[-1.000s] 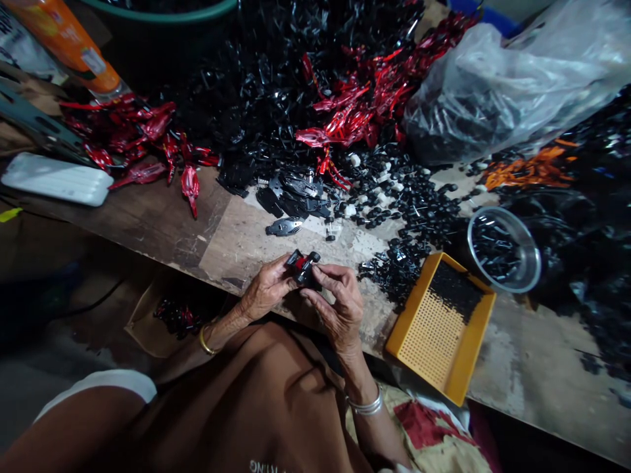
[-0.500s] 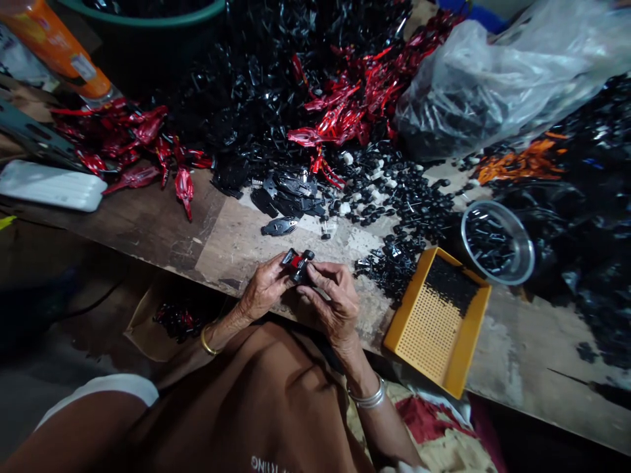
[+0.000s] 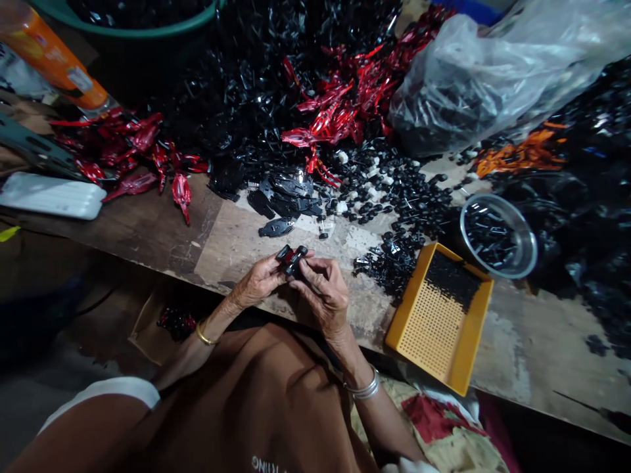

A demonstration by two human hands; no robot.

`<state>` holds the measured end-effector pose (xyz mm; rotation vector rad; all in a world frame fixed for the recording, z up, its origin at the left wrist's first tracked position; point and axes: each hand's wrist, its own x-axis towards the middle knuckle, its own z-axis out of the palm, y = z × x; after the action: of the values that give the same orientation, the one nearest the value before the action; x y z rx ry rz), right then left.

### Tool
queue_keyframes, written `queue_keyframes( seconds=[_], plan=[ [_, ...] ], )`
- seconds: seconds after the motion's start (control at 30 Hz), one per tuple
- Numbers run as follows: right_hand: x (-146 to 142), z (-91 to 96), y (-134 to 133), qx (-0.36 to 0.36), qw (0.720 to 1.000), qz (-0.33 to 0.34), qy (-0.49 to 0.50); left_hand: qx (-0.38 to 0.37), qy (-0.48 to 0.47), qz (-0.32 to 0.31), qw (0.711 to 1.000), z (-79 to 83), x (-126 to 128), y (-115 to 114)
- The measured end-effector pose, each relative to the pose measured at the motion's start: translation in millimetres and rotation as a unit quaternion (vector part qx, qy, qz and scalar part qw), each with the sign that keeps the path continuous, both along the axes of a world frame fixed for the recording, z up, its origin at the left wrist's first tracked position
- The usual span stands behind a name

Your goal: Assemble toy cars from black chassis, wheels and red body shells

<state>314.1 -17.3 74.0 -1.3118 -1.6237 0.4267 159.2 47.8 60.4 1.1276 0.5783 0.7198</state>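
A small red and black toy car [image 3: 292,260] is held over the table's front edge between both hands. My left hand [image 3: 260,281] grips its left end with closed fingers. On its right side, the thumb and fingers of my right hand [image 3: 325,289] pinch it near the wheels. Just beyond the car lie a dark flat car base [image 3: 277,227] and a wheel axle [image 3: 323,228]. More black car bases [image 3: 286,192] are heaped behind them, beside a pile of black wheels on axles [image 3: 394,190]. The fingers hide parts of the car.
Red car bodies [image 3: 335,118] lie in the middle, with more red bodies [image 3: 133,148] at left. A yellow perforated basket [image 3: 404,322] holds small black pieces and overhangs the front edge. Nearby stand a clear tub [image 3: 531,259], a plastic bag [image 3: 458,85] and an orange bottle [image 3: 59,59].
Both hands and the toy car have shifted slightly left in the picture, and the car is turned a little. The camera view has also moved slightly. Both hands keep their hold.
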Motion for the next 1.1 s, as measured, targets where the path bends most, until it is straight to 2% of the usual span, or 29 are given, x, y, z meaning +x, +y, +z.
queue_keyframes(
  seconds=[0.13,0.33,0.47,0.6,0.7,0.8,0.9,0.97,1.1],
  plan=[
    [-3.9,-3.9,2.5,0.015,0.999,-0.016,-0.031,-0.036,-0.01,-0.005,0.999,0.8,-0.2,0.4],
    [-14.2,-13.4,7.8,0.057,0.994,-0.051,-0.076,-0.081,-0.082,0.023,0.993,0.5,1.2,-0.8],
    [-24.9,-21.7,8.3,0.071,0.99,-0.082,-0.093,-0.074,-0.078,0.072,0.992,-1.8,6.0,-1.5],
    [-33.3,-29.3,9.4,0.066,0.987,-0.101,-0.109,-0.117,-0.071,0.153,0.979,2.6,20.5,-2.5],
    [-31.5,-26.2,11.0,0.023,0.993,-0.083,-0.077,-0.167,-0.067,0.193,0.965,8.9,30.2,-0.8],
    [-19.4,-12.2,11.0,-0.028,0.997,-0.057,0.035,-0.206,-0.07,0.202,0.955,13.8,32.3,3.3],
    [-1.1,5.4,10.0,-0.086,0.976,-0.12,0.16,-0.229,-0.087,0.208,0.947,16.3,29.7,6.4],
    [9.1,14.3,9.9,-0.144,0.959,-0.145,0.196,-0.236,-0.094,0.198,0.947,18.0,28.9,6.6],
    [13.8,22.0,12.0,-0.282,0.928,-0.054,0.237,-0.224,-0.081,0.184,0.954,24.4,32.9,3.1]
  ],
)
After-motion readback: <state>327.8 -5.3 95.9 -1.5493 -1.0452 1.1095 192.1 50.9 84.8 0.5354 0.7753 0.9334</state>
